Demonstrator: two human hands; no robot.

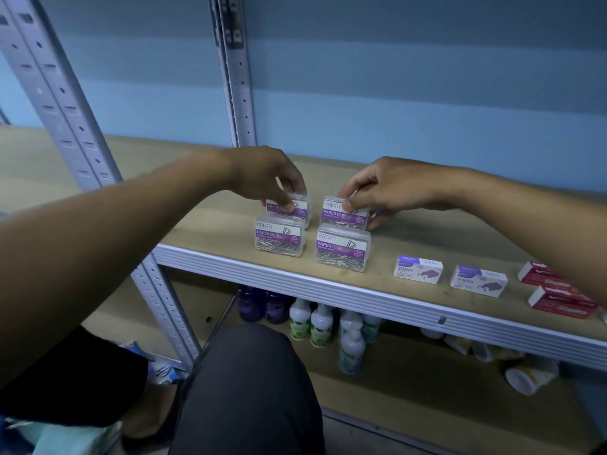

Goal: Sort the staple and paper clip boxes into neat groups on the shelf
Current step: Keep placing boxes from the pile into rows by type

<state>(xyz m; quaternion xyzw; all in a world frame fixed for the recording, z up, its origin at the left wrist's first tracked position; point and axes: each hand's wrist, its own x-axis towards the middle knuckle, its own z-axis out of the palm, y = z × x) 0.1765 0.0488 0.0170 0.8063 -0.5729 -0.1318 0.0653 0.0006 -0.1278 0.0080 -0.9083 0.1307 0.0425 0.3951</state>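
Paper clip boxes, four clear plastic ones with purple labels, stand two by two near the front of the wooden shelf (427,238). The left hand (269,178) pinches the rear-left box (300,205) from above, thumb on its label, and the right hand (391,188) grasps the rear-right box (345,213) the same way. Both rear boxes sit just behind the front-left box (280,236) and front-right box (341,247), probably being squared into line with them so the block reads as one group. Whether the rear boxes rest fully on the shelf is hard to tell. To the right, apart, lie two white staple boxes (417,270) (478,280) and then two red staple boxes (561,300), loosely spaced, so those groups look not yet tidied. Bottles (320,323) stand on the shelf below.
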